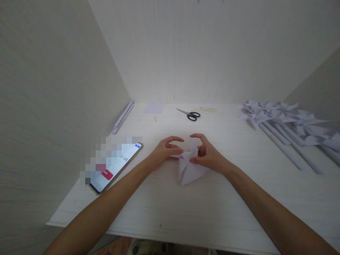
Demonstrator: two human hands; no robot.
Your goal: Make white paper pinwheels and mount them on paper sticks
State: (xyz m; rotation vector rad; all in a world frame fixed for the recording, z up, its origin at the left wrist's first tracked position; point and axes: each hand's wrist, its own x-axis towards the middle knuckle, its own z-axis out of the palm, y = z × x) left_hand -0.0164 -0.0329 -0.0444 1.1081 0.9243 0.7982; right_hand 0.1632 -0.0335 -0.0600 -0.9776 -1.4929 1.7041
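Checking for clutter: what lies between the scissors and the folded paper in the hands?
Head view: only bare table between the scissors and the folded paper.

A pale wood-grain table fills the lower frame; on it a folded paper piece at centre; a phone at left; black-handled scissors and a paper square at the far edge; paper pinwheels — a heap — upper right; rolled paper sticks along the left wall.
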